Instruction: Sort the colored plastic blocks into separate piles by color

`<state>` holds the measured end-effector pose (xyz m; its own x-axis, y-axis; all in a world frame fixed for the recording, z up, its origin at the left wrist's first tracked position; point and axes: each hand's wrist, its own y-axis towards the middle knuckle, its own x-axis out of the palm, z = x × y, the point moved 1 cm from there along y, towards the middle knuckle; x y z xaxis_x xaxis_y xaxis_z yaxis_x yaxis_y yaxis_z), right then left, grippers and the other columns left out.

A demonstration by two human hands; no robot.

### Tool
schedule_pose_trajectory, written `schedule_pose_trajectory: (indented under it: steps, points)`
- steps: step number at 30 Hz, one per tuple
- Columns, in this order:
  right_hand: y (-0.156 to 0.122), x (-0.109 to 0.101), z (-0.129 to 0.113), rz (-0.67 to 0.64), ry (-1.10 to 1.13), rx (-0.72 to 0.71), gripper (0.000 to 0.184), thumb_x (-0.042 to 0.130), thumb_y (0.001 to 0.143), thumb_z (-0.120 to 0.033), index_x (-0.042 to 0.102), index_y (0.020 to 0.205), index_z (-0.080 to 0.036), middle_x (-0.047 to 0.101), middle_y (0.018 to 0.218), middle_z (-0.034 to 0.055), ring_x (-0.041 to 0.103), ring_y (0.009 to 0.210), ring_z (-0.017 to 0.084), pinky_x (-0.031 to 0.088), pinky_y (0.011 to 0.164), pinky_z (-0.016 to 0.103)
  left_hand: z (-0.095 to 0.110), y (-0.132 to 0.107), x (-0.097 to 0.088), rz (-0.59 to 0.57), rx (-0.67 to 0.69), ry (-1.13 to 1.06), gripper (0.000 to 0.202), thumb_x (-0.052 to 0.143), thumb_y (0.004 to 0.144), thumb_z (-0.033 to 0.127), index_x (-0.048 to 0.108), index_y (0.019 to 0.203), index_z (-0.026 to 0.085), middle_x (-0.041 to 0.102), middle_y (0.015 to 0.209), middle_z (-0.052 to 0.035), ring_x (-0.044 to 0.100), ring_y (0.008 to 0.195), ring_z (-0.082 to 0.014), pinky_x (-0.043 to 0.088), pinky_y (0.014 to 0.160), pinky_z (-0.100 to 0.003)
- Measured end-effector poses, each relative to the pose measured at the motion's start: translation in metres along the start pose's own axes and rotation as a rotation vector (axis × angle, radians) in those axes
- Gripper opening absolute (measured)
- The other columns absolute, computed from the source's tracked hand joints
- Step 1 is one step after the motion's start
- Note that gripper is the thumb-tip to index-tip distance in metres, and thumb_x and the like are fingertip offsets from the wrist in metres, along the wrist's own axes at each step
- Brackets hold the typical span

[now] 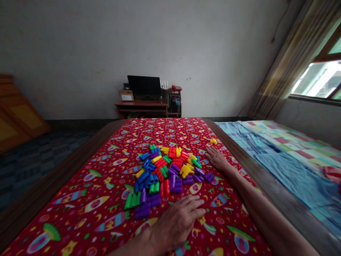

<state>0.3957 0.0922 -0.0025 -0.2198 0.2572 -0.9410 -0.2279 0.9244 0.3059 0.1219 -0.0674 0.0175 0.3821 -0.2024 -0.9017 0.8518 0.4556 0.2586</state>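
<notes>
My left hand (pixel 179 219) lies palm down on the red patterned cloth (pixel 101 227), just in front of a pile of coloured plastic building pieces. Its fingers stretch to the right and hold nothing. Farther off, my right hand (pixel 217 158) rests flat on the cloth, to the right of the pile, its fingers out and empty. A small yellow piece (pixel 213 141) lies just beyond its fingertips. The tube-shaped pieces are mixed: purple (pixel 142 210) and green (pixel 132 200) nearest me, blue (pixel 143 176) at left, red (pixel 166 187) and yellow (pixel 186 171) toward the middle.
Dark wooden table edges (pixel 255 170) run along both sides of the cloth. A bed (pixel 277 160) with blue and checked covers stands at right. Against the far wall, a desk (pixel 144 103) carries a monitor (pixel 144 86) and a cardboard box (pixel 126 95). A wooden cabinet (pixel 20 110) is at left.
</notes>
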Motion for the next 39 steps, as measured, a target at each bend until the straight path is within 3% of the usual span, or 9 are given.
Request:
schedule_pose_trajectory:
  steps: [5,8,13,16,20,24,30,34,39]
  points:
    - [0.004,-0.016,-0.010,0.120,0.262,0.157,0.044,0.034,0.096,-0.037,0.071,0.103,-0.013,0.073,0.097,0.0127,0.067,0.091,0.025,0.049,0.084,0.036,0.000,0.001,0.001,0.019,0.008,0.005,0.042,0.044,0.090,0.006,0.058,0.127,0.019,0.056,0.141,-0.0054,0.045,0.134,-0.0203,0.040,0.112,-0.036]
    - [0.009,-0.022,-0.034,0.104,0.504,0.116,0.043,0.044,0.092,-0.041,0.071,0.111,-0.013,0.074,0.098,0.0101,0.068,0.086,0.023,0.050,0.076,0.031,0.001,0.002,0.000,0.018,0.013,0.004,0.042,0.043,0.091,0.006,0.058,0.128,0.019,0.056,0.140,-0.0059,0.047,0.133,-0.0203,0.041,0.111,-0.036]
    - [0.016,-0.025,-0.068,-0.134,0.519,-0.091,0.038,0.052,0.088,-0.039,0.075,0.105,-0.014,0.075,0.088,0.0058,0.065,0.077,0.020,0.047,0.067,0.027,0.003,0.003,-0.003,0.029,0.009,0.002,0.042,0.043,0.090,0.006,0.059,0.127,0.019,0.057,0.139,-0.0070,0.047,0.132,-0.0210,0.042,0.111,-0.037]
    - [0.016,-0.031,-0.067,-0.315,0.550,-0.178,0.041,0.050,0.089,-0.042,0.074,0.106,-0.012,0.072,0.078,0.0033,0.060,0.067,0.016,0.043,0.059,0.023,0.002,0.003,-0.002,0.015,0.022,0.005,0.043,0.044,0.090,0.006,0.058,0.129,0.018,0.056,0.140,-0.0076,0.045,0.134,-0.0217,0.040,0.112,-0.038]
    - [0.011,-0.041,-0.060,-0.465,0.688,-0.321,0.045,0.059,0.084,-0.045,0.069,0.116,-0.014,0.073,0.094,0.0047,0.062,0.080,0.017,0.047,0.068,0.025,0.001,0.003,-0.001,0.014,0.022,0.007,0.043,0.043,0.090,0.006,0.059,0.128,0.018,0.056,0.140,-0.0080,0.045,0.134,-0.0217,0.039,0.113,-0.039]
    - [0.009,-0.042,-0.061,-0.376,0.648,-0.336,0.034,0.055,0.088,-0.042,0.073,0.097,-0.014,0.071,0.086,0.0048,0.060,0.076,0.016,0.044,0.070,0.025,0.001,0.003,0.000,0.013,0.006,0.002,0.042,0.043,0.091,0.008,0.058,0.129,0.019,0.055,0.141,-0.0065,0.045,0.135,-0.0204,0.039,0.114,-0.038]
    - [0.013,-0.045,-0.049,-0.241,0.693,-0.199,0.045,0.041,0.091,-0.052,0.059,0.075,-0.014,0.056,0.067,0.0009,0.050,0.063,0.013,0.040,0.061,0.024,-0.002,0.002,0.002,0.018,0.001,0.001,0.042,0.043,0.092,0.008,0.058,0.129,0.020,0.056,0.141,-0.0048,0.044,0.135,-0.0194,0.038,0.114,-0.037]
    - [0.015,-0.045,-0.045,-0.269,0.720,-0.132,0.041,0.034,0.091,-0.049,0.048,0.069,-0.018,0.052,0.067,0.0002,0.049,0.064,0.012,0.040,0.061,0.025,-0.002,0.003,0.002,0.026,0.008,-0.002,0.043,0.044,0.091,0.007,0.058,0.129,0.021,0.056,0.140,-0.0049,0.045,0.135,-0.0182,0.038,0.114,-0.036]
    - [0.013,-0.046,-0.066,-0.276,0.579,-0.139,0.043,0.034,0.091,-0.050,0.038,0.061,-0.020,0.036,0.059,-0.0043,0.034,0.056,0.009,0.027,0.052,0.023,0.002,0.001,-0.002,0.046,0.047,0.064,0.045,0.043,0.089,0.006,0.056,0.130,0.021,0.055,0.142,-0.0053,0.044,0.135,-0.0185,0.039,0.113,-0.035]
